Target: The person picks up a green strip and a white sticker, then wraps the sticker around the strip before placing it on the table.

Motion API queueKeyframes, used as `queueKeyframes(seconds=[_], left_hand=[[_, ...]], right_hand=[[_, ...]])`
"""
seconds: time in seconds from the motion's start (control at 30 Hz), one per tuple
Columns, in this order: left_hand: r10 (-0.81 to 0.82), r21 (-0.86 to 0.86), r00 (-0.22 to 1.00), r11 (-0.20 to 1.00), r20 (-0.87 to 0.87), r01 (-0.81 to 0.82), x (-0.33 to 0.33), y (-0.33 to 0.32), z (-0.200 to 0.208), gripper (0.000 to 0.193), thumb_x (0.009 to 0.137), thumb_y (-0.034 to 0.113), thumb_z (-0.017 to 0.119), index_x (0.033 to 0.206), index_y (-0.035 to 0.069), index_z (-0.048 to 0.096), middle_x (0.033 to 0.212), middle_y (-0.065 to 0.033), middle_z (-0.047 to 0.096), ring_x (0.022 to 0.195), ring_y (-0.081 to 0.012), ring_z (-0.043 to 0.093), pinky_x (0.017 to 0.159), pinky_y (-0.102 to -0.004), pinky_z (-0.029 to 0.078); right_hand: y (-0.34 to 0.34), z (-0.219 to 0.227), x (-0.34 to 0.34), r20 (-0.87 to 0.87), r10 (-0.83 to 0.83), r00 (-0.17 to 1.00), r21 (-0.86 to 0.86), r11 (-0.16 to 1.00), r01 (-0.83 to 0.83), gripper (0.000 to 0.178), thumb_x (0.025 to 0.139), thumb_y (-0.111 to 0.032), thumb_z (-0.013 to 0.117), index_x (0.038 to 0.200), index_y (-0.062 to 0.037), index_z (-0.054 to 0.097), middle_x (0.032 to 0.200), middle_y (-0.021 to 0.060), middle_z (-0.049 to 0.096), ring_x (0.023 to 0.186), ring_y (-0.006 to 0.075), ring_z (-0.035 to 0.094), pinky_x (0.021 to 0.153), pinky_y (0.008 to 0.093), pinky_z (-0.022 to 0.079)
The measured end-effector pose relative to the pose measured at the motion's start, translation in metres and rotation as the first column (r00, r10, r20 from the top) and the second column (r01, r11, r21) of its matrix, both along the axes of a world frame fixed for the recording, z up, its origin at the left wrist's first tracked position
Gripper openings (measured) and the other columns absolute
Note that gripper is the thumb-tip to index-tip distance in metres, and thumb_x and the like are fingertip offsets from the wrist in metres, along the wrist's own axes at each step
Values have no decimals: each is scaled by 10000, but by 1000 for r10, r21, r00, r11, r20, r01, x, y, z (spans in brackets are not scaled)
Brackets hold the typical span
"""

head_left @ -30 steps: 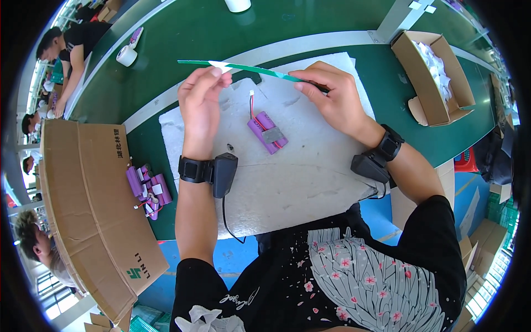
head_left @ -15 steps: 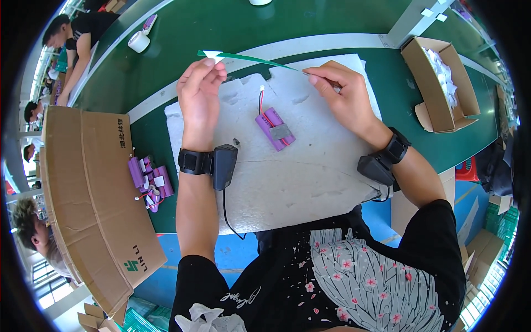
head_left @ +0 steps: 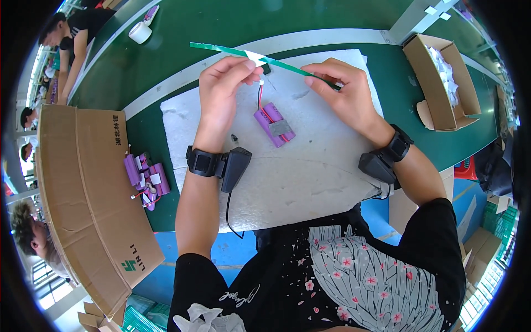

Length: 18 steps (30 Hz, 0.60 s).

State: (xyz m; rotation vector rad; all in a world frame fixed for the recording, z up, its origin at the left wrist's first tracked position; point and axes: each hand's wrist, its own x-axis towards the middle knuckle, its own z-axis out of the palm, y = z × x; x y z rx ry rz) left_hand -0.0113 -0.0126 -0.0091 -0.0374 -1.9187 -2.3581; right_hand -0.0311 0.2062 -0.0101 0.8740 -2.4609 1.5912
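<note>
A narrow green strip [head_left: 285, 66] stretches above the mat between my hands. My right hand [head_left: 345, 91] pinches it near its right end, which shows below the fingers. A small white paper-like piece [head_left: 254, 57] lies against the strip, pinched in the fingertips of my left hand [head_left: 224, 88]; whether those fingers grip the strip too is hard to see. Below the hands, a purple battery pack [head_left: 272, 124] rests on the mat, two cells side by side with a grey patch, red and black wires and a white connector.
A pale worn mat [head_left: 276, 188] covers the near part of the green table [head_left: 332, 22]. Left of it are several purple battery packs [head_left: 148, 180] beside a large cardboard box [head_left: 99, 193]. An open carton [head_left: 442, 83] with white pieces stands right. A white roll [head_left: 140, 33] sits far left.
My left hand has moved right, toward my right hand, and the white piece with it. More of the strip now sticks out left of that piece. My right hand has barely shifted.
</note>
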Motion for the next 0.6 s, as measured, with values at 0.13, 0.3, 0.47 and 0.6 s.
queueKeyframes(seconds=[0.13, 0.3, 0.47, 0.6], left_hand=[[-20, -24, 1000, 1000, 4, 20, 1, 0, -1, 162, 812, 103, 561, 885, -34, 608, 806, -121, 632, 740, -170, 575, 705, -287, 439], [-53, -13, 998, 999, 16, 53, 2, 7, 0, 148, 792, 85, 582, 863, -39, 620, 793, -119, 652, 703, -149, 596, 674, -259, 450], [-144, -63, 989, 987, 31, 146, 7, 13, 1, 137, 790, 76, 588, 846, -44, 622, 787, -110, 649, 709, -143, 601, 685, -251, 456], [-177, -88, 984, 980, 27, 179, 9, 20, 0, 130, 785, 66, 599, 846, -46, 623, 783, -105, 648, 699, -129, 599, 666, -236, 459]], right_hand=[[0, -1, 1, 13, 20, 1000, -3, 1000, -20, 150, 791, -36, 618, 935, 3, 630, 757, 52, 578, 632, 105, 498, 567, 218, 405], [1, 1, 2, 14, 26, 1000, 15, 1000, -26, 151, 787, -33, 621, 935, -1, 629, 755, 46, 578, 618, 96, 489, 564, 212, 406], [0, 2, 4, 44, 57, 997, -2, 998, -57, 156, 788, -35, 621, 942, -8, 628, 747, 41, 575, 605, 94, 483, 546, 210, 400], [-1, 4, 3, 24, 82, 996, 15, 997, -82, 160, 791, -43, 621, 948, -10, 626, 747, 45, 580, 601, 94, 487, 534, 210, 397]])
